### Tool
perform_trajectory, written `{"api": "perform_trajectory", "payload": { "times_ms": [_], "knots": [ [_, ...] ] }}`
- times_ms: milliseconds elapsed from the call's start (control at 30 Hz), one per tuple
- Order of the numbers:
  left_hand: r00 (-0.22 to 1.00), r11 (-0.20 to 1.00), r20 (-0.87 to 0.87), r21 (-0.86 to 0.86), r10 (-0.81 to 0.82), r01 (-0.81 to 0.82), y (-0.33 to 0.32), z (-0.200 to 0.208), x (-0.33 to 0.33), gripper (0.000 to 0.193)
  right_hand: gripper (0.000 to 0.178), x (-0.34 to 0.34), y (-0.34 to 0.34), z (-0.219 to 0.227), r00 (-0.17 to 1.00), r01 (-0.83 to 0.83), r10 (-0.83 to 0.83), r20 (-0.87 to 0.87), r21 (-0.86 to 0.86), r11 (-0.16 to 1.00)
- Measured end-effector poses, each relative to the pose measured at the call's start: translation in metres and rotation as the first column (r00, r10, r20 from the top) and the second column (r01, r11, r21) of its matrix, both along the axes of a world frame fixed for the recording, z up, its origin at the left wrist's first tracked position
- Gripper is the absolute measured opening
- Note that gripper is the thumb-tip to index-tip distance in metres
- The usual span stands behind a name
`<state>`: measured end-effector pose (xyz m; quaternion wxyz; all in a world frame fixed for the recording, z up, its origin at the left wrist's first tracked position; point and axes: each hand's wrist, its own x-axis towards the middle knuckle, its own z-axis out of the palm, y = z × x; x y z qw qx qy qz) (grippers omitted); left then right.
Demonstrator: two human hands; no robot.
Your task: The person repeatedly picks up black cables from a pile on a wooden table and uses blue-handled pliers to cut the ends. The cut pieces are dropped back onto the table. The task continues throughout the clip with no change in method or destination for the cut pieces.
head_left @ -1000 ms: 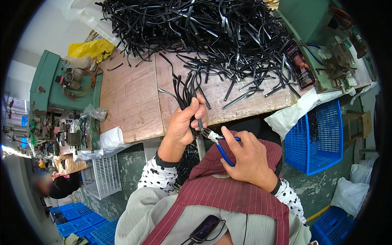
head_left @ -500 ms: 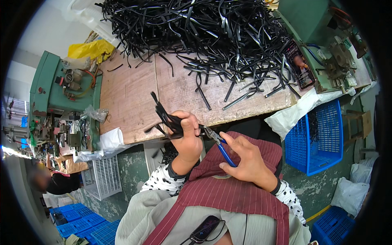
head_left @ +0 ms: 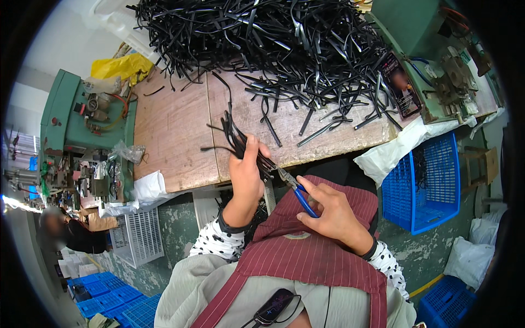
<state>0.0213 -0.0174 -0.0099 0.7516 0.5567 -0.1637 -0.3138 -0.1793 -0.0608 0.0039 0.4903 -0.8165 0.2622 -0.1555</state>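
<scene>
My left hand (head_left: 249, 177) is closed round a bundle of thin black plastic strips (head_left: 234, 134), whose far ends fan out over the table's front edge. The near ends stick out of my fist toward the jaws of blue-handled cutting pliers (head_left: 307, 203). My right hand (head_left: 336, 216) grips the pliers by their handles. The jaws are at the strip ends; whether they bite on one is too small to tell. Beyond my hands, a big heap of similar black strips (head_left: 262, 41) covers the back of the wooden table (head_left: 169, 131), with several loose ones lying nearer.
Green machines stand at the left (head_left: 57, 112) and right (head_left: 396, 27) of the table. A blue basket (head_left: 439, 216) is low on the right, beside a hanging white sheet (head_left: 383, 161). A white crate (head_left: 143, 235) stands low left. Another person (head_left: 82, 238) is at far left.
My left hand has tilted, and the strips' far ends have swung up and to the right. The pliers have shifted slightly right and down, still close to the bundle's near ends.
</scene>
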Motion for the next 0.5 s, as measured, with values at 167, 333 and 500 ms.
{"api": "perform_trajectory", "payload": {
  "times_ms": [167,333,500],
  "knots": [
    [0.671,0.796,0.653,0.586,-0.352,-0.152,-0.034,-0.004,0.035,0.024,0.078,-0.002,0.001,-0.001,1.000,0.021,-0.021,0.002,-0.003,1.000],
    [0.416,0.649,0.735,0.673,-0.535,-0.353,-0.051,-0.033,0.064,0.034,0.079,-0.004,0.000,0.002,1.000,0.026,-0.026,-0.009,-0.025,0.999],
    [0.461,0.604,0.727,0.684,-0.510,-0.409,-0.027,-0.022,0.098,0.024,0.079,-0.006,-0.002,-0.001,0.998,0.056,-0.056,-0.006,-0.046,0.997]
  ]
}}
